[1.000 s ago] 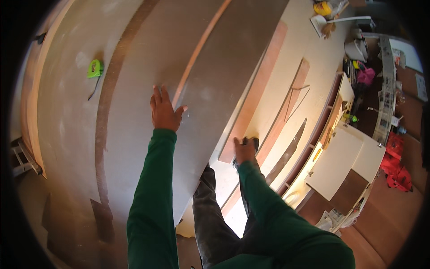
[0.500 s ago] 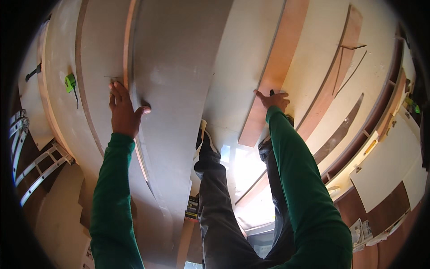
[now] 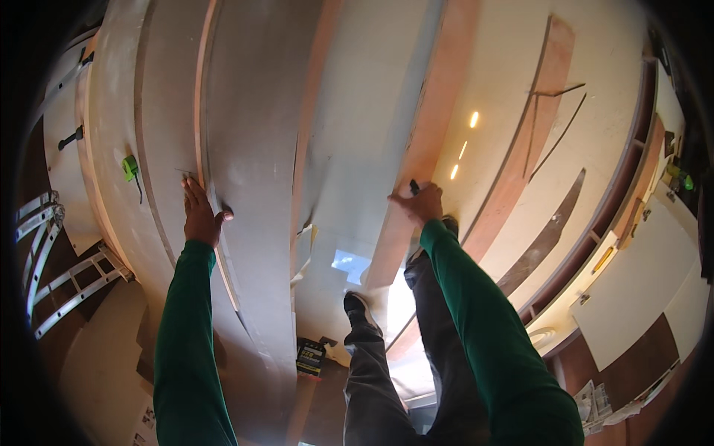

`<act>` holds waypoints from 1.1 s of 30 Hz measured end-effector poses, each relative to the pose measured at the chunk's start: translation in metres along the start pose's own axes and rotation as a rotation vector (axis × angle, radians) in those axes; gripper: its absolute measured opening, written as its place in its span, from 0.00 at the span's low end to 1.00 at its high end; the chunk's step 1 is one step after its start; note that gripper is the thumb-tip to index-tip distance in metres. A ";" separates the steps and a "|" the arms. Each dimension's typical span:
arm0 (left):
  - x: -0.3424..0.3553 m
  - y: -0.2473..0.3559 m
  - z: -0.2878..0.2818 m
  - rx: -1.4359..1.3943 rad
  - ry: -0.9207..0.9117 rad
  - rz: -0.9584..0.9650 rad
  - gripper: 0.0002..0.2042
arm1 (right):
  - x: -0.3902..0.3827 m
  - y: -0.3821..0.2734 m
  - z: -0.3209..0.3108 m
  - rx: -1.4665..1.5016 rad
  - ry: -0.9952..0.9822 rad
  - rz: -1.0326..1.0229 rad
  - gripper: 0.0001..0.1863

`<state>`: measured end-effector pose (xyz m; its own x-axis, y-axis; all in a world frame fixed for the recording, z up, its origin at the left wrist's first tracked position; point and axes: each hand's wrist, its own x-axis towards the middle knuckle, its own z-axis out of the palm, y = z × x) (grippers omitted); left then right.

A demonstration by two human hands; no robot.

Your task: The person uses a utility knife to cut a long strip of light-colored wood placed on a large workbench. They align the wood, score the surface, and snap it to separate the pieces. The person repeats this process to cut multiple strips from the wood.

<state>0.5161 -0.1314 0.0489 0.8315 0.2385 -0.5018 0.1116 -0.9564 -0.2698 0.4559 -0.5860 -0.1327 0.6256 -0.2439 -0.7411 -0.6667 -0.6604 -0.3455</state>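
My left hand (image 3: 201,215) lies flat, fingers stretched out and thumb apart, across a narrow wooden strip (image 3: 199,97) on a large grey panel (image 3: 253,149). Its fingertips reach a short dark mark on the panel. Over a long reddish wooden board (image 3: 398,230), my right hand (image 3: 422,204) is closed with a small black object (image 3: 414,186) at its fingers. That object's kind is too small to make out. A green tape measure (image 3: 130,167) rests on the panel to the left of my left hand.
Another reddish board (image 3: 520,156) lies to the right, with thin dark sticks (image 3: 569,134) and a dark pointed offcut (image 3: 547,241). A metal ladder (image 3: 74,290) stands at left. My feet are between the panel and the boards, near a dark printed box (image 3: 309,357).
The view has shifted. My left foot has moved right, away from the panel's edge. My right hand's fingers have drawn together over the board; my left hand stays on the strip.
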 end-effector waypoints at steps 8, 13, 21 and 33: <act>-0.012 0.077 -0.050 0.005 -0.176 -0.577 0.61 | -0.097 -0.014 -0.197 0.613 -0.481 -0.106 0.35; -0.105 0.154 0.024 -0.517 0.409 -0.417 0.46 | -0.116 0.038 -0.301 0.883 -0.444 -0.248 0.35; -0.271 0.302 -0.108 -1.585 -0.101 -0.289 0.19 | -0.152 0.041 -0.452 0.397 -0.019 -0.162 0.36; -0.166 0.375 -0.325 -1.714 -0.658 0.467 0.62 | -0.370 -0.017 -0.475 0.196 -0.133 -0.012 0.48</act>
<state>0.5968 -0.5848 0.2984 0.6858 -0.4318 -0.5859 0.6606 0.0312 0.7501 0.4282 -0.8219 0.4208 0.5833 -0.1325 -0.8014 -0.7339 -0.5086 -0.4502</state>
